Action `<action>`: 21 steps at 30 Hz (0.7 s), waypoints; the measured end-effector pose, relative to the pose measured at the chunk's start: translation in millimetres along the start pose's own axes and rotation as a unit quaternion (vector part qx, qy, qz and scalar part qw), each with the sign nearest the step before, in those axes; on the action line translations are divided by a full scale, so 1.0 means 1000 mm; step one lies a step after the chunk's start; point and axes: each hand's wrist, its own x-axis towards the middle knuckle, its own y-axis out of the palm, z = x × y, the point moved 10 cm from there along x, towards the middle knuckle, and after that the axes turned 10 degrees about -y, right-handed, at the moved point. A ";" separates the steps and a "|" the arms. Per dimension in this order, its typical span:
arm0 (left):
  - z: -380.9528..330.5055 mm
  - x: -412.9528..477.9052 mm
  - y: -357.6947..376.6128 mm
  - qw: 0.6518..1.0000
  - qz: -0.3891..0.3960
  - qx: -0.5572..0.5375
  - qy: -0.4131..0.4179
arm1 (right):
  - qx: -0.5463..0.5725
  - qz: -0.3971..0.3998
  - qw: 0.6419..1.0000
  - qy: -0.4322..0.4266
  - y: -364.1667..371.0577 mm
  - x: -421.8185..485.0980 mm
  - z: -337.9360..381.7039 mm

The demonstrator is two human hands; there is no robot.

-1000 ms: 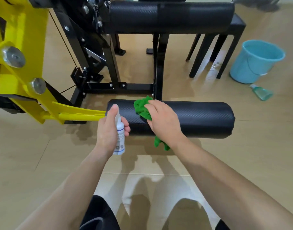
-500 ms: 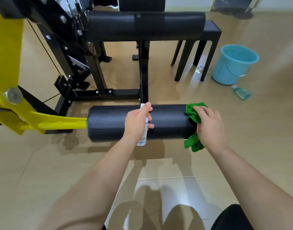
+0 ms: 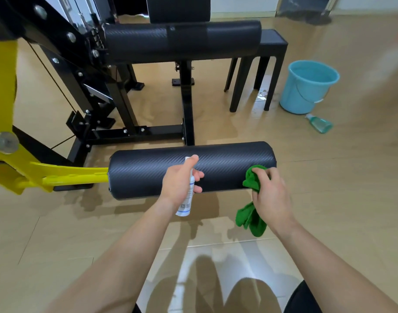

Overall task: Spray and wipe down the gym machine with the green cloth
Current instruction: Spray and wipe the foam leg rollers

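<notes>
The gym machine has a black frame (image 3: pixel 186 102), a yellow arm (image 3: pixel 65 176) and two black padded rollers. The lower roller (image 3: pixel 148 170) lies across the middle of the view. My left hand (image 3: pixel 179 181) holds a small white spray bottle (image 3: pixel 186 202) upright in front of the roller's middle, index finger on its top. My right hand (image 3: pixel 270 193) grips the green cloth (image 3: pixel 252 181) and presses it on the roller's front near its right end. A loose fold of the cloth hangs below that hand.
The upper roller (image 3: pixel 182 40) sits behind and above. A black stool (image 3: pixel 261 71) stands at the back right, a light blue bucket (image 3: pixel 306 86) beside it, and a green-tinted bottle (image 3: pixel 320 124) lies on the tan floor.
My right hand slid the green cloth from the roller's left-middle to its right end, then down onto the front face. My left hand with the bottle shifted right along the roller.
</notes>
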 end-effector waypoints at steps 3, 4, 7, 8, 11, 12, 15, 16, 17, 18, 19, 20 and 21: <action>-0.010 0.000 0.023 0.998 0.059 0.017 0.023 | -0.011 0.021 1.000 -0.011 0.002 -0.001 0.000; -0.012 0.001 0.028 0.997 0.066 0.015 0.026 | -0.014 0.028 0.999 -0.015 0.001 -0.001 0.000; -0.007 0.008 0.038 0.998 0.057 0.027 0.021 | -0.012 0.046 0.999 -0.012 -0.004 0.003 -0.002; -0.004 0.009 0.038 0.998 0.046 0.037 0.021 | -0.012 0.050 0.999 -0.010 -0.008 0.005 -0.003; 0.000 0.010 0.036 0.998 0.031 0.058 0.016 | -0.010 0.059 0.998 -0.028 -0.018 0.014 -0.002; 0.001 0.010 0.036 0.997 0.030 0.069 0.012 | -0.011 0.072 0.997 -0.034 -0.018 0.017 -0.001; 0.002 0.009 0.036 0.995 0.031 0.097 0.009 | -0.046 0.134 0.989 -0.048 -0.004 0.015 0.001; 0.004 0.008 0.036 0.994 0.032 0.102 0.007 | -0.053 0.143 0.987 -0.050 0.002 0.010 0.002; 0.008 0.008 0.036 0.994 0.034 0.106 0.002 | -0.054 0.143 0.987 -0.051 0.007 0.003 0.003; 0.012 0.008 0.037 0.994 0.038 0.106 -0.005 | -0.053 0.137 0.988 -0.054 0.011 -0.004 0.003; 0.017 0.007 0.038 0.993 0.046 0.107 -0.012 | -0.054 0.131 0.988 -0.056 0.015 -0.010 0.002; 0.023 0.007 0.041 0.992 0.055 0.110 -0.018 | -0.057 0.127 0.989 -0.056 0.019 -0.017 0.000; 0.029 0.005 0.043 0.991 0.063 0.115 -0.023 | -0.059 0.128 0.988 -0.055 0.024 -0.022 0.000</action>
